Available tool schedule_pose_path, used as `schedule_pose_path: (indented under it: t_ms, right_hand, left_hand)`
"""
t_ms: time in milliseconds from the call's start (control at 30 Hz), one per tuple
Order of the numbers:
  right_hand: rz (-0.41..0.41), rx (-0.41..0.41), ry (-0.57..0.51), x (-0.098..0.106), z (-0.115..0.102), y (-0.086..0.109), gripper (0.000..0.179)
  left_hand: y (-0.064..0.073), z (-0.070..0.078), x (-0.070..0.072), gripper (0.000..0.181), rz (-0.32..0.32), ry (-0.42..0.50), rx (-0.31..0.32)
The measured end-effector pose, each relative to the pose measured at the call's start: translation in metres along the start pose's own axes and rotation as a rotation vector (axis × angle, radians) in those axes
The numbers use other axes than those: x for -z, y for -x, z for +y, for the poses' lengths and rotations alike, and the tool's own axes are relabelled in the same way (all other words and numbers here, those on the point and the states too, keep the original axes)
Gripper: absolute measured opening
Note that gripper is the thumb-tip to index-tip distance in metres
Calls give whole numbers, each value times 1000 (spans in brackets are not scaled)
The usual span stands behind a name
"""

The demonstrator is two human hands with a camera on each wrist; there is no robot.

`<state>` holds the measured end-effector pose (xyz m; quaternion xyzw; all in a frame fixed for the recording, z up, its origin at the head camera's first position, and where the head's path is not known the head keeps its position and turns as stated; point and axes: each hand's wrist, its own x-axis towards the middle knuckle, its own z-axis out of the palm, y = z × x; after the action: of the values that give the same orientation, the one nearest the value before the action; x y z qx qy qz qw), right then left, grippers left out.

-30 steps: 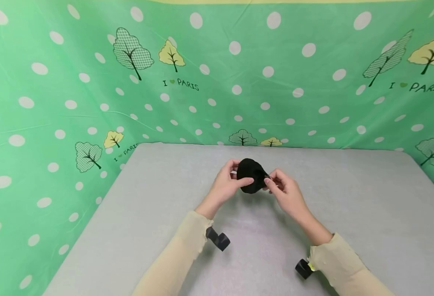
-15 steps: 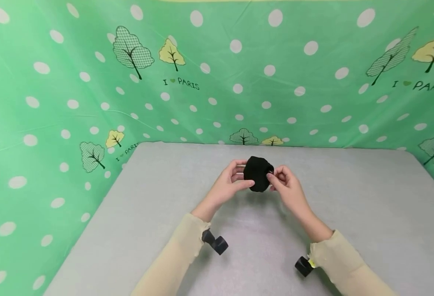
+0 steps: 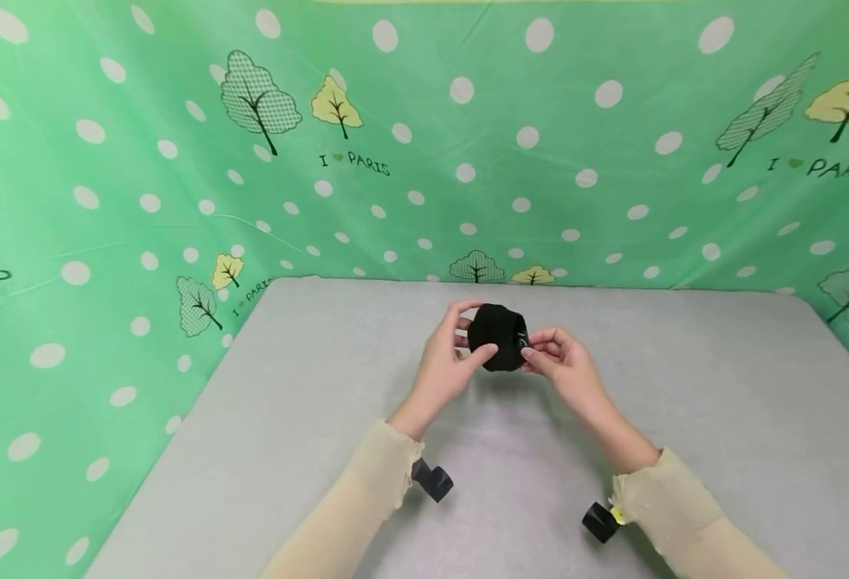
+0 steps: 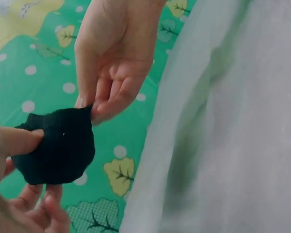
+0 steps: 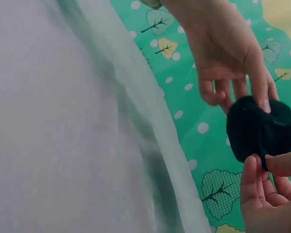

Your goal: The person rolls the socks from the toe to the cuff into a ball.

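A black rolled-up sock bundle [image 3: 494,338] is held up over the far middle of the table, rounded, with an opening on its right side. Pale marks show inside that opening. My left hand [image 3: 440,366] grips it from the left, thumb on the near face and fingers behind. With thumb and fingertips, my right hand [image 3: 571,371] pinches the edge of the opening. In the left wrist view the bundle [image 4: 63,150] has a corner drawn out toward the right hand [image 4: 119,63]. A fold runs down the bundle [image 5: 245,128] in the right wrist view.
The grey tabletop [image 3: 309,386] spreads beneath both hands. A green dotted cloth [image 3: 424,145] printed with trees hangs behind and along the left. Small black cameras sit at the left wrist [image 3: 435,481] and the right wrist [image 3: 601,523].
The bundle first shifted right, then back left a little, and has turned so its opening faces right. The right fingers keep their pinch at its edge, and the left hand still grips it.
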<state>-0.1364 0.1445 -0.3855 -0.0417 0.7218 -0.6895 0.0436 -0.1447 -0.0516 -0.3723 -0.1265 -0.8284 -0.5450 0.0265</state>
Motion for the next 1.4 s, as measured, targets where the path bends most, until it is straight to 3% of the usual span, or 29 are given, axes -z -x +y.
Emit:
schedule_pose_path:
  t_ms: [133,300,400,467,667,767,867,967,1133,1400]
  right_hand:
    - [-27,-55,-77,1,0,1,15]
    - [-83,-115,-173,6,0,2,9]
    - [-117,-94,-106,8,-2,3,12]
    - [-120,-22,-6,10,-3,4,22]
    - [-193,401,377,17,-10,0,77]
    - [-256,513,576,20,-16,-6,90]
    - [-261,521,719,22,-18,-16,91]
    - [-236,493,792,22,-16,-30,87]
    - [-257,422,798,25,2,-50,82]
    - [-292,249,835,30,25,-56,77]
  left_hand:
    - [1,-4,1,84,-127,-4,-131]
    - [-2,-9,6,94,-164,-88,-315]
    - [-4,-11,8,93,-198,-53,-347]
    - [-5,-11,9,93,-215,-23,-348]
    - [-11,-10,11,91,-214,-45,-272]
    - [-18,-11,13,89,-226,-42,-221]
    - [-29,-13,12,88,-249,-48,-176]
    - [-41,-16,8,86,-273,-89,-133]
    - [-57,-29,-4,84,-311,-161,-48]
    - [-61,-43,-26,78,-362,-392,18]
